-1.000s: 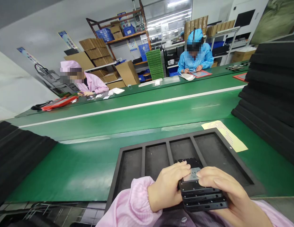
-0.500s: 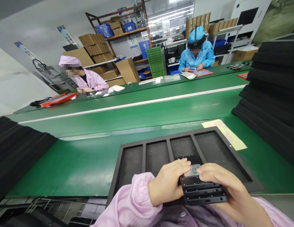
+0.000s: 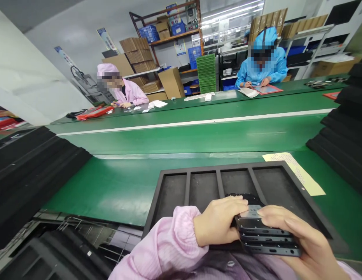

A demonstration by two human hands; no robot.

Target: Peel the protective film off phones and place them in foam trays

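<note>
A small stack of black smartphones [image 3: 265, 227], with their ports and tiny dots along the near edges, lies between my hands. A grey label shows on the upper face of the top one. My left hand [image 3: 218, 221] grips the stack from the left, fingers across its top and thumb at the side. From the right, my right hand [image 3: 300, 229] closes round the stack, fingertips on the label and the palm partly underneath. Beneath and behind is a black foam tray [image 3: 189, 190] with long compartments; my hands and the phones hide its near part.
Stacks of black trays [image 3: 37, 167] stand at left and right. A yellow sheet with small dots [image 3: 312, 182] lies by the tray's right corner. Across the raised green bench [image 3: 195, 136], a person in pink [image 3: 131, 91] and one in blue [image 3: 262, 64] work. More trays [image 3: 61, 252] sit lower left.
The camera view has turned left, so the scene sits further right and more of the lower-left trays shows. Both hands keep their hold on the phone stack.
</note>
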